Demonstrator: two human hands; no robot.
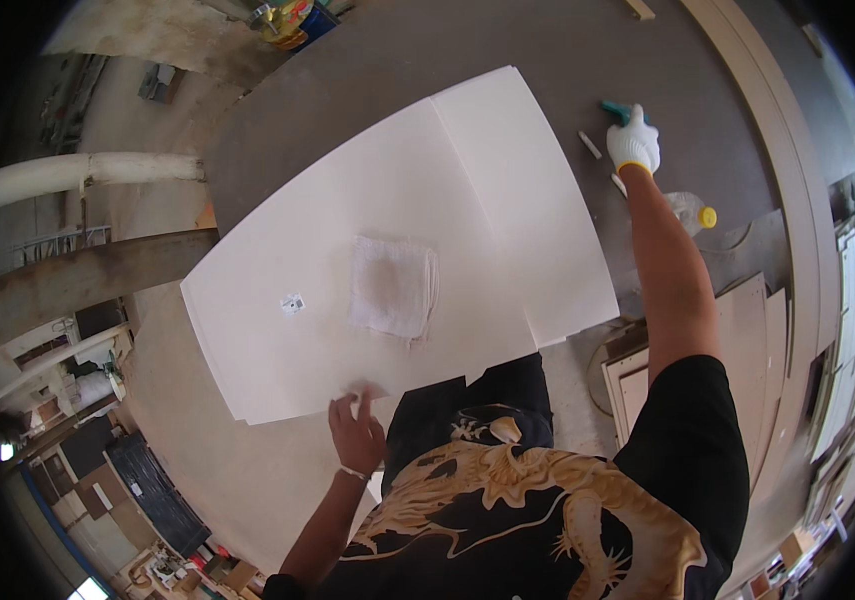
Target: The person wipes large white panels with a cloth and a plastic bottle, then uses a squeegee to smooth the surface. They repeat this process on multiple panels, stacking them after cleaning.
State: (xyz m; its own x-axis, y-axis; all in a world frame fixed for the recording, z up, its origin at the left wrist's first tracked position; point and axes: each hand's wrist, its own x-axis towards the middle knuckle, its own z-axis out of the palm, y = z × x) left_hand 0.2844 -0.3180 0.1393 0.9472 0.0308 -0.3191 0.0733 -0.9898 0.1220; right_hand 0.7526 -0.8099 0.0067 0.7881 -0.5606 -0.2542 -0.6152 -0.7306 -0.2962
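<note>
Large white panels [427,200], at least two of them overlapping, lie on a dark tabletop [337,110]. On the panels rest a folded pale cloth [394,288] and a small printed label [292,303]. My left hand [357,432] is bare and hovers at the near edge of the panels, fingers apart and slightly blurred; whether they touch the edge is unclear. Stretched out to the far right, my right hand [635,142] wears a white knit glove. It is closed on a teal tool [615,109], mostly hidden by the glove, so its kind does not show.
Beside the right hand lies a white stick-like piece [589,145]. A clear plastic bottle [689,212] with a yellow cap lies by my right forearm. Brown boards [742,370] lean at the right. A tin can [297,22] stands at the far edge, and pale pipes [97,172] run at the left.
</note>
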